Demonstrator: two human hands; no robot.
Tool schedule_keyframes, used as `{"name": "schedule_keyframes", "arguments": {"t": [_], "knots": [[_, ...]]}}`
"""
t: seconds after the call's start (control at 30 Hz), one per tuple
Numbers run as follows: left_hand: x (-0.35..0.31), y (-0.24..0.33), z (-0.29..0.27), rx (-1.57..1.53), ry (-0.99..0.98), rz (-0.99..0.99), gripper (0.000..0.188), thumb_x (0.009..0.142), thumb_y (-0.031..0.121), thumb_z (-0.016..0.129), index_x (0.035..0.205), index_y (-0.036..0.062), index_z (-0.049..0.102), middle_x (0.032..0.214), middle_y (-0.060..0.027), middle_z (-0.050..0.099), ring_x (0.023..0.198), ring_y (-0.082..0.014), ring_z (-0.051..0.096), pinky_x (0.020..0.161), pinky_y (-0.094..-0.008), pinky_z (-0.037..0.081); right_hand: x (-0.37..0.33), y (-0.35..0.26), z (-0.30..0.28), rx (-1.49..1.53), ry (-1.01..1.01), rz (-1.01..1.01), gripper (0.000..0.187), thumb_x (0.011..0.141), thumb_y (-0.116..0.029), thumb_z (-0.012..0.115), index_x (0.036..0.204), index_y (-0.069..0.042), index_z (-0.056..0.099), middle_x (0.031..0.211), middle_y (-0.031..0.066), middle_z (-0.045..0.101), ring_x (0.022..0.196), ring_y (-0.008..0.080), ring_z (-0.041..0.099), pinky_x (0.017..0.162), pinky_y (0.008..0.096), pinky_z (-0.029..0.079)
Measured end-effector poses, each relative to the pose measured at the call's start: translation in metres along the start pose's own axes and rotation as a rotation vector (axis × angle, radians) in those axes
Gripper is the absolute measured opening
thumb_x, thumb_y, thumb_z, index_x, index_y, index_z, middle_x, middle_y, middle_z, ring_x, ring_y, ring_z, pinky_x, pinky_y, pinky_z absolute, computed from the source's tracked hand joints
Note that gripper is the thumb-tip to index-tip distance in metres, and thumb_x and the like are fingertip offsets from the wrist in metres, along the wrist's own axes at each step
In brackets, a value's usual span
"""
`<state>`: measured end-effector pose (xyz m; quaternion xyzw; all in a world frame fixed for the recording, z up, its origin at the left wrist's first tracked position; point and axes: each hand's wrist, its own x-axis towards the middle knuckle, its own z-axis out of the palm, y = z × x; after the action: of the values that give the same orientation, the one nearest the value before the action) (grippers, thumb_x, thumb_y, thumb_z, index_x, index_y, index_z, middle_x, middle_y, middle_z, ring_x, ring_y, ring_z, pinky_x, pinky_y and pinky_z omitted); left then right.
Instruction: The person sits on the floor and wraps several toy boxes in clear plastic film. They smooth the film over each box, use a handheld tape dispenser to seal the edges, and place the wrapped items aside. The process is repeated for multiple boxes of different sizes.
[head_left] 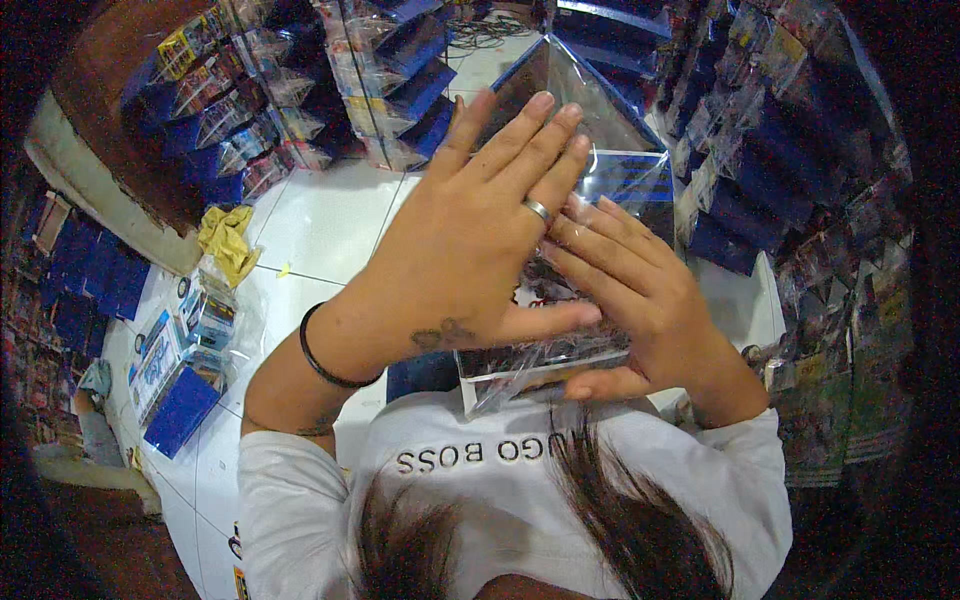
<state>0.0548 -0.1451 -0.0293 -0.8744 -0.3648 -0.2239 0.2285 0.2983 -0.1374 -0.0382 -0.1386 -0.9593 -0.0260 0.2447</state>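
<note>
In front of my body stands a blue and dark cardboard display piece [630,178] with a pointed top and a pale lower edge. Clear plastic film [500,385] wraps it and wrinkles near my shirt. My left hand [500,220], with a silver ring and a black band at the wrist, is stretched out flat over the piece's middle. Beside it my right hand [640,295] also has its fingers extended, and its fingertips meet or pass under the left hand's edge. Both palms face down and are hidden, so I cannot tell how firmly they press on the film.
Blue tiered racks [395,90] of packaged goods line the back, and more racks [740,190] stand at the right. On the white tiled floor [330,215] at left lie a crumpled yellow cloth or bag [228,243], plastic-wrapped packs [205,315] and a blue panel [182,410].
</note>
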Motion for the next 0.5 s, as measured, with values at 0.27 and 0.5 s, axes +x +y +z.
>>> {"name": "schedule_keyframes", "arguments": {"t": [0.27,0.5], "knots": [[-0.004,0.035,-0.003,-0.281,-0.002,-0.076,0.098,0.066,0.057,0.075,0.136,-0.0028,0.04,0.145,-0.0269,0.033,0.134,-0.044,0.034,0.111,-0.0511,0.026,0.026,0.03,-0.038,0.091,0.364,-0.026,0.08,0.074,-0.053,0.068,0.129,0.004,0.052,0.137,0.0229,0.048,0.131,0.0384,0.042,0.11,0.0483,0.03],[0.0,0.004,-0.017,-0.182,-0.031,-0.065,0.127,0.057,0.083,0.061,0.144,-0.0024,0.029,0.148,-0.0291,0.026,0.138,-0.0444,0.025,0.113,-0.055,0.016,0.024,0.003,-0.009,0.134,-0.037,-0.028,0.078,0.082,-0.056,0.058,0.128,0.007,0.05,0.139,0.0246,0.044,0.134,0.0406,0.036,0.112,0.0511,0.025]]}}
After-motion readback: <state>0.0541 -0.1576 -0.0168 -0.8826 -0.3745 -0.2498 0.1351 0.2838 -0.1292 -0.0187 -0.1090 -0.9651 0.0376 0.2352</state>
